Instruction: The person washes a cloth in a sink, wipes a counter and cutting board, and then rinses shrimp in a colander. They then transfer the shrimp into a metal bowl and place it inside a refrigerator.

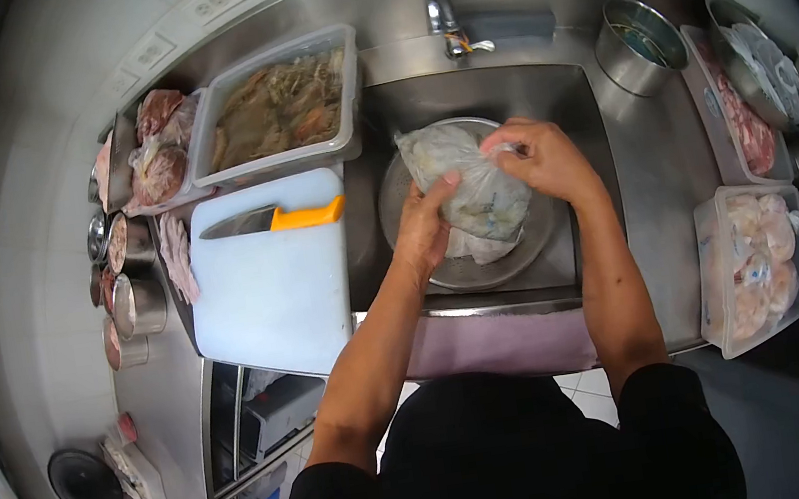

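Note:
A clear plastic bag [484, 200] with pale greyish contents is held up over the sink [371, 107]. My left hand [424, 226] supports its lower left side, with the thumb pressed on the plastic. At the bag's gathered upper right, my right hand [546, 157] pinches the plastic between thumb and fingers. Beneath the bag, a round metal bowl [392, 195] sits in the sink. Another whitish piece of plastic [480, 247] shows under the bag, partly hidden. What exactly the bag contains I cannot make out.
Left of the sink, a knife [284, 217] with a yellow handle lies on a white cutting board [265, 297]. Behind it stands a plastic tub [352, 104] of seafood in liquid. A faucet [443, 22] rises at the back. Rightward are a metal pot [619, 59] and a meat-filled container [720, 308].

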Demonstrator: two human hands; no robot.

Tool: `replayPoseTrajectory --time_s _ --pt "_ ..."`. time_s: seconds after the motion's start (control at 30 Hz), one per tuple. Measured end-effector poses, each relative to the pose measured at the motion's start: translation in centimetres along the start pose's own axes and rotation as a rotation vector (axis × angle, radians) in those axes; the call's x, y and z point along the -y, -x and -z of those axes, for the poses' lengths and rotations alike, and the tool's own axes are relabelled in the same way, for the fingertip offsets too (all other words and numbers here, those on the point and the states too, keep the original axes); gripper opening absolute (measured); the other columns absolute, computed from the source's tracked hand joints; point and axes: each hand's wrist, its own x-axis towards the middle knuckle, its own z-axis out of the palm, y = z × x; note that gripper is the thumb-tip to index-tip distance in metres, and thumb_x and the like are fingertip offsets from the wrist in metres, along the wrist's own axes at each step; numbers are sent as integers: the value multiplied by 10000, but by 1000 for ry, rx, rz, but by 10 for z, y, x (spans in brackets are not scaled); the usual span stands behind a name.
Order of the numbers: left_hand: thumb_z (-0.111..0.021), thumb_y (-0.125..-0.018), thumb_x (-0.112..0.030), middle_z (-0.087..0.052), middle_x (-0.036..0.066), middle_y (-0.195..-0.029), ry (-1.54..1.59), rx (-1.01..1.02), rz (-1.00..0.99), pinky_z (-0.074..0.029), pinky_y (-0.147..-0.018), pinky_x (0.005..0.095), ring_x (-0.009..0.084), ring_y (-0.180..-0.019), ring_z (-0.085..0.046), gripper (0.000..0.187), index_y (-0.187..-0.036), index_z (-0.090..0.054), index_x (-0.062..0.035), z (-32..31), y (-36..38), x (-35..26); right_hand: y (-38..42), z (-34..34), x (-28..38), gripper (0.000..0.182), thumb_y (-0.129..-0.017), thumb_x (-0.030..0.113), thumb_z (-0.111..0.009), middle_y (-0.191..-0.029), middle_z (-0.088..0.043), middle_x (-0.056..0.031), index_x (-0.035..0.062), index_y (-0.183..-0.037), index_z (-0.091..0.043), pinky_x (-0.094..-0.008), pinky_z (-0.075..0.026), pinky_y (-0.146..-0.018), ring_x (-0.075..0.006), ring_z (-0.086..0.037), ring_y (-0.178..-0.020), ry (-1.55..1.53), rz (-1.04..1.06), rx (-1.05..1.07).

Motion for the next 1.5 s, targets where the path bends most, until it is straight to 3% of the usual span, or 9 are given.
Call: replayPoseTrajectory --time_s 0.13,0.27,0.53,0.73,0.93,1.07,1.27,1.4,1.5 --pt "-721 -837 -166 -547 128 -1274 80 -27 32 -462 -1011 437 277 -1172 -555 591 -1336 -428 -41 -8 -15 11 8 2 -45 735 -770 357 -774 -1375 -504 -202 17 -1361 -497 -350 -408 -1030 -291 -516 -1246 -72 -54 -17" --pt "-740 -827 -148 -550 120 -1276 -63 23 113 -451 -1021 432 264 -1188 -545 627 -1353 -414 -45 -9 -25 15 16 -22 -89 1060 -735 477 -787 -1448 -367 -315 -129 -1435 -270 -373 -269 -1139 -370 -342 -1388 -335 -232 9" --pt "-785 -781 -113 -539 123 -1271 -318 2 79 -443 -1018 391 261 -1189 -533 760 -1394 -340 -49 4 -29 16 21 -53 -90 1025 -772 434 -773 -1450 -366 -305 -112 -1453 -236 -382 -281 -1132 -355 -354 -1380 -434 -290 -88" --pt "-708 -771 -9 -580 132 -1215 -582 -75 -44 -461 -986 374 249 -1121 -574 623 -1329 -431 -23 14 -29 7 21 -85 -96 1007 -789 337 -785 -1476 -331 -271 -69 -1483 -179 -370 -280 -1131 -318 -317 -1391 -385 -186 -81" --pt "-709 -805 -35 -604 121 -1200 -373 -72 11 -486 -958 386 252 -1112 -593 603 -1343 -437 -29 9 -30 9 18 -58 -73 858 -796 420 -718 -1250 -571 -300 38 -1461 -336 -417 -430 -1013 -401 -561 -1186 -195 -298 -53" --pt "-702 -834 -62 -578 126 -1253 -265 -134 53 -486 -964 401 268 -1136 -583 613 -1374 -414 -39 19 -39 29 17 -64 -85 742 -865 429 -641 -1373 -515 -212 146 -1484 -346 -413 -424 -1025 -368 -534 -1228 77 -244 -112" --pt "-696 -873 -155 -458 147 -1412 -111 -78 135 -386 -1071 464 303 -1290 -460 713 -1463 -313 -42 44 -45 60 19 -60 -69 396 -923 302 -535 -1318 -556 -196 100 -1256 -609 -431 -451 -991 -351 -563 -1176 282 -283 -177" --pt "-669 -908 -191 -336 177 -1516 -734 -313 165 -336 -1099 412 301 -1387 -345 802 -1527 -180 -45 23 -18 40 26 -72 -82 346 -936 285 -523 -1221 -623 -187 110 -1206 -648 -438 -456 -979 -350 -580 -1146 69 -222 -269" --pt "-646 -928 -232 -477 146 -1424 -966 73 -54 -382 -1054 349 242 -1277 -480 629 -1471 -366 -81 63 0 40 48 -44 -65 351 -926 288 -548 -1199 -638 -176 93 -1202 -647 -435 -455 -977 -342 -589 -1135 235 -88 -261"
